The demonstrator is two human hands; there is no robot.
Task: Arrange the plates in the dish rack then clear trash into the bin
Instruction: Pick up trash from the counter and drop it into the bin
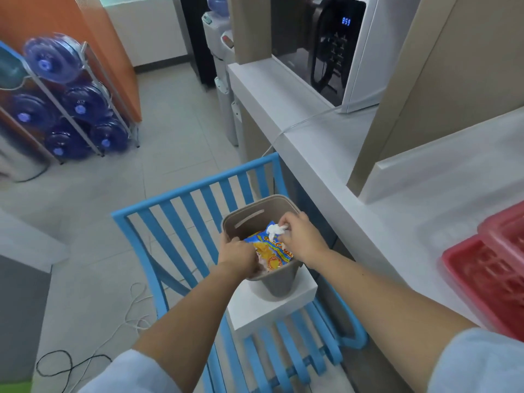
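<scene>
A beige bin (255, 215) stands on a white box on the seat of a blue slatted chair. Over the bin's mouth lies a blue and yellow snack wrapper (272, 248) with a crumpled white tissue (275, 230) on top of it. My left hand (237, 258) grips the wrapper's near left edge at the bin's rim. My right hand (300, 238) pinches the tissue and the wrapper's right side above the bin. The red dish rack (487, 268) sits on the white counter at the right edge; no plates show in it.
The blue chair (181, 211) stands against the white counter (334, 154), which carries a microwave (340, 49). A white box (272, 304) supports the bin. Blue water jugs (71, 100) fill a metal rack at the left. Cables (65, 364) trail across the tiled floor.
</scene>
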